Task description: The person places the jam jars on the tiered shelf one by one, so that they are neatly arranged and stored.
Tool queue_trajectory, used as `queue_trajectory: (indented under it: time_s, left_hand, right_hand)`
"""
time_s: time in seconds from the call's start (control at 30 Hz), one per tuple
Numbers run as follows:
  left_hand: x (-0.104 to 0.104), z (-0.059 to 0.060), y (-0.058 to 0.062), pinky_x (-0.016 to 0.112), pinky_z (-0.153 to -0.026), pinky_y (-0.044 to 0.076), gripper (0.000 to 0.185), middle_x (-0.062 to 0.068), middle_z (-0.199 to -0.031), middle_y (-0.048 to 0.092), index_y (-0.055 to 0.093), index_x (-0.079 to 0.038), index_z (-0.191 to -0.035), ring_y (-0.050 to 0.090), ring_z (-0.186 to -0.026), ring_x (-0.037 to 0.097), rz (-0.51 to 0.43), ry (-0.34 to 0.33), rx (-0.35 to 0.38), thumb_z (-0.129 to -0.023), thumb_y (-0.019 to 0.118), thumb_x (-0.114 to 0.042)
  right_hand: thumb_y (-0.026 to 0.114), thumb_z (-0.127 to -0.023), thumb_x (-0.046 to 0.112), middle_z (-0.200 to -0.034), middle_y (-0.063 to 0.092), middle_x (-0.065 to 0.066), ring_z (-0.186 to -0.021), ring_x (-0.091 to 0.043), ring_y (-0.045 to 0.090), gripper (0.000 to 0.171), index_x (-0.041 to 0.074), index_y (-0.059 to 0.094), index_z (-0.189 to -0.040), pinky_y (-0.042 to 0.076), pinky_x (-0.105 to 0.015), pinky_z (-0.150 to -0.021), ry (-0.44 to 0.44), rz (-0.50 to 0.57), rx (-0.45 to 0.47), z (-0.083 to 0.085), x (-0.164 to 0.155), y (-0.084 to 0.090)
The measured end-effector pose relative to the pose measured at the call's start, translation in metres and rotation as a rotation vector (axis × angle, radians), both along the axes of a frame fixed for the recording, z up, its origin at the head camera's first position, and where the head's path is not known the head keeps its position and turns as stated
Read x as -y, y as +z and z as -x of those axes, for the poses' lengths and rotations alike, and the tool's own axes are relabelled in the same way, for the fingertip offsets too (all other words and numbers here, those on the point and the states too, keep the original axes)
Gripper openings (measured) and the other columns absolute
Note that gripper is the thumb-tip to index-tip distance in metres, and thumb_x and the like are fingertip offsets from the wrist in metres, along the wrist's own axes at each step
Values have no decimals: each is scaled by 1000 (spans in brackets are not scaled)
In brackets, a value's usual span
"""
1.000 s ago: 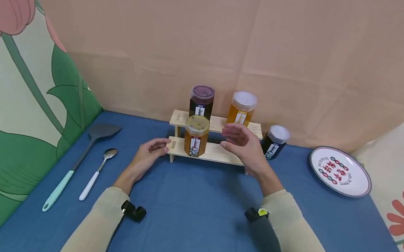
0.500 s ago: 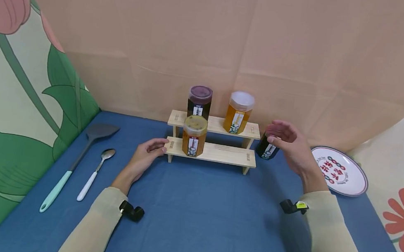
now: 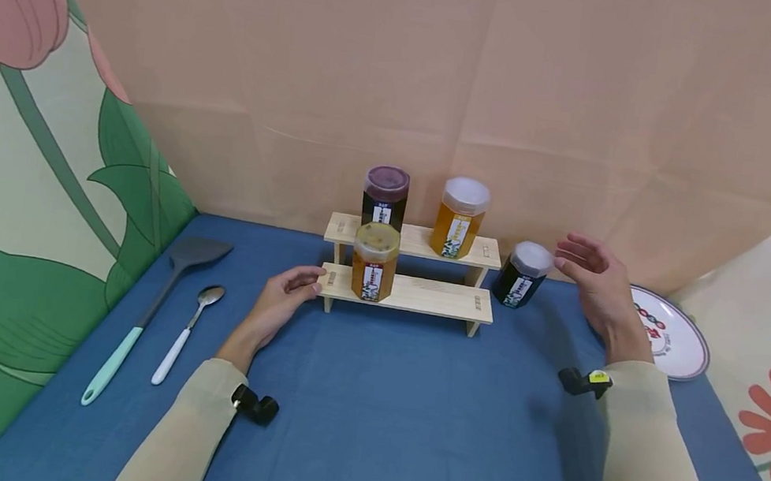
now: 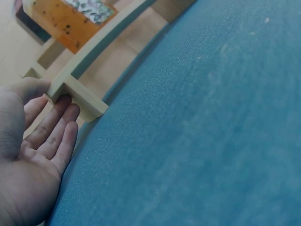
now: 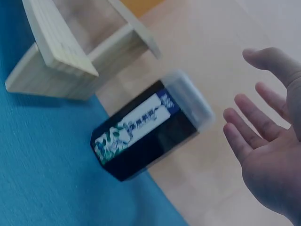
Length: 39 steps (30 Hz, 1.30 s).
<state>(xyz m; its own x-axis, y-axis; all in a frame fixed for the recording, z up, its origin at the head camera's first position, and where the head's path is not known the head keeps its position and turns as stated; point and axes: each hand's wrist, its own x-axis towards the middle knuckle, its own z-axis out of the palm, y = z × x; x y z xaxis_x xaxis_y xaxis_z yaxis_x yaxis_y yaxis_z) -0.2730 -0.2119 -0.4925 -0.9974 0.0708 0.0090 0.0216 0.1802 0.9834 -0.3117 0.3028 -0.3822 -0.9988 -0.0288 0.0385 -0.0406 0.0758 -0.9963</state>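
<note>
A two-tier wooden display shelf (image 3: 432, 297) stands at the back of the table. My left hand (image 3: 275, 299) pinches the left end of its lower tier, thumb above and fingers beneath, as the left wrist view shows. On that tier sits an amber jar (image 3: 374, 263) with dark specks. The upper tier bears a dark jar with a purple-looking lid (image 3: 387, 185), partly hidden, and a golden jar (image 3: 459, 221) with a whitish lid. Right of the shelf, a black jar (image 5: 146, 129) stands on the cloth. My right hand (image 3: 597, 292) hovers just right of it, fingers spread, holding nothing.
A white oval plate (image 3: 683, 350) with red lettering lies at the right, partly behind my right hand. On the left lie a spatula (image 3: 153, 301) with a mint handle and a white-handled spoon (image 3: 185, 333). Fabric walls border the blue cloth (image 3: 364, 428).
My right hand has moved right from before the golden jar, past the black jar, to that jar's right side. My left hand stays at the shelf's end.
</note>
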Motion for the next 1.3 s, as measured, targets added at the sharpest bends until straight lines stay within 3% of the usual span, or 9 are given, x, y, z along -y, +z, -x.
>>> queue_trajectory:
  time_s: [0.23,0.53,0.77,1.0,1.3]
  left_hand:
    - [0,0,0,41,-107,51,37,10,-137,63,63,-16,-138,59,-121,19,-3,-2,2,-103,65,-27]
    - [0,1,-2,37,-105,53,37,9,-137,63,63,-16,-138,60,-120,19,-2,-1,-3,-103,65,-27]
    - [0,-1,1,39,-107,51,35,9,-137,63,63,-16,-138,59,-122,21,-2,3,0,-104,64,-25]
    - [0,-1,1,38,-107,51,35,9,-137,62,63,-16,-137,59,-123,21,-9,4,-2,-104,64,-25]
    - [0,-1,2,35,-104,52,37,10,-139,62,62,-16,-139,59,-120,18,1,0,-8,-104,64,-26]
  right_hand:
    - [75,-96,22,-157,41,-1,-144,-22,38,74,21,36,-159,32,-38,-125,8,-61,51,13,-7,-17]
    - [73,-97,17,-156,38,1,-147,-25,31,79,20,30,-163,12,-56,-131,45,-57,77,26,-5,-47]
    - [73,-98,19,-160,33,-3,-146,-25,28,80,22,28,-164,12,-59,-131,58,-94,66,35,2,-64]
    - [75,-97,21,-165,28,-5,-148,-25,25,81,27,28,-163,10,-56,-132,47,-42,78,35,7,-69]
    - [76,-96,25,-156,38,4,-138,-20,32,74,30,38,-159,16,-58,-129,30,-76,31,32,6,-71]
